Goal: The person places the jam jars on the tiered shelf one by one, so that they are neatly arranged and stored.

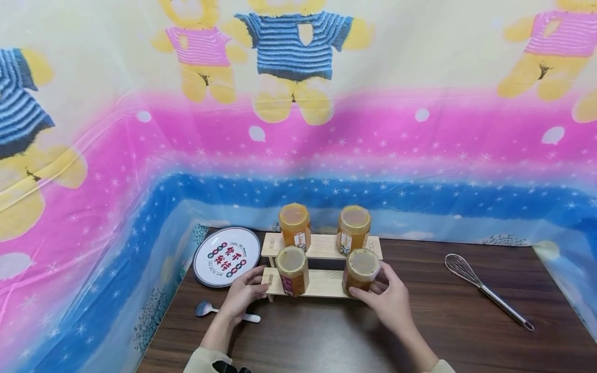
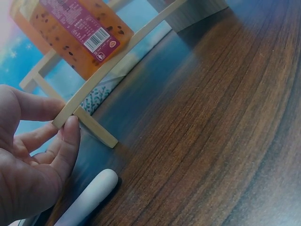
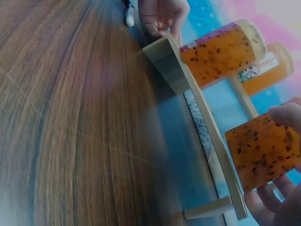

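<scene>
A two-step wooden rack [image 1: 326, 284] stands on the dark wood table [image 1: 326, 336] and carries several jars of orange jam. My right hand [image 1: 370, 284] grips the front right jar [image 1: 360, 269] on the lower step; the right wrist view shows thumb and fingers round this jar [image 3: 261, 150]. At the left end of the lower step, my left hand [image 1: 256, 284] pinches the rack [image 2: 122, 52] between thumb and fingers. The front left jar [image 1: 292, 269] stands just beside it. On the upper step are the back left jar [image 1: 295, 225] and back right jar [image 1: 353, 228].
A round white printed plate [image 1: 227, 256] lies left of the rack. A metal spoon [image 1: 205, 309] with a white handle [image 2: 91, 197] sits under my left wrist. A wire whisk [image 1: 485, 290] lies at the right. A bear-patterned plastic sheet [image 1: 298, 129] walls the back and sides.
</scene>
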A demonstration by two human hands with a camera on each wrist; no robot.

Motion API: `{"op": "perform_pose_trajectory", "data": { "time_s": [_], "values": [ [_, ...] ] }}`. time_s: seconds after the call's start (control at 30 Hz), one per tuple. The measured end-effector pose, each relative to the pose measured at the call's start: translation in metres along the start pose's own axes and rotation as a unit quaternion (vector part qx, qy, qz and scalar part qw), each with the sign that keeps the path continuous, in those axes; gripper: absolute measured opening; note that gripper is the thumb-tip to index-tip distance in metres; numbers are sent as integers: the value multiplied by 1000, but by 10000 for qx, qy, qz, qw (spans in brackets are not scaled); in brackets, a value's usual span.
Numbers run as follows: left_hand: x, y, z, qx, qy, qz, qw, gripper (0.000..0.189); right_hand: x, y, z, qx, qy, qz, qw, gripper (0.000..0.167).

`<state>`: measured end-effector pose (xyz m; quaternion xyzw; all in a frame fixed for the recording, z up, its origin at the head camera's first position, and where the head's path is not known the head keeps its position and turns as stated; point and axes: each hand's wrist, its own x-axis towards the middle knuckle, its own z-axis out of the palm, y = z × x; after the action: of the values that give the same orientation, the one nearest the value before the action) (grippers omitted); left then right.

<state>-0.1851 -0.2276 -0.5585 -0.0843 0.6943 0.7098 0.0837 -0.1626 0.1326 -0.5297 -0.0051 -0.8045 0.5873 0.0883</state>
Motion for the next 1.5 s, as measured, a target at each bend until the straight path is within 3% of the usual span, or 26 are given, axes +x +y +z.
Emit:
{"op": "perform_pose_trajectory", "data": {
  "time_s": [0.6, 1.1, 1.23, 1.37, 1.5],
  "values": [
    [0, 1, 4, -33, 88, -42, 9999, 58, 3, 0, 16, -69, -59, -172, 9998, 80],
    [0, 4, 8, -51, 93, -46, 9999, 57, 3, 0, 12, -176, -113, -147, 9997, 82],
    [0, 4, 7, -14, 83, -65, 9999, 57, 2, 1, 9, 4, -182, -106, 9998, 84],
    [0, 4, 5, 94, 84, 26, 9999, 58, 2, 4, 5, 319, -273, -226, 9989, 79],
    [-2, 5, 3, 378, 131, 204, 9990, 57, 3, 8, -3, 246, -320, -512, 9979, 71]
  ]
}}
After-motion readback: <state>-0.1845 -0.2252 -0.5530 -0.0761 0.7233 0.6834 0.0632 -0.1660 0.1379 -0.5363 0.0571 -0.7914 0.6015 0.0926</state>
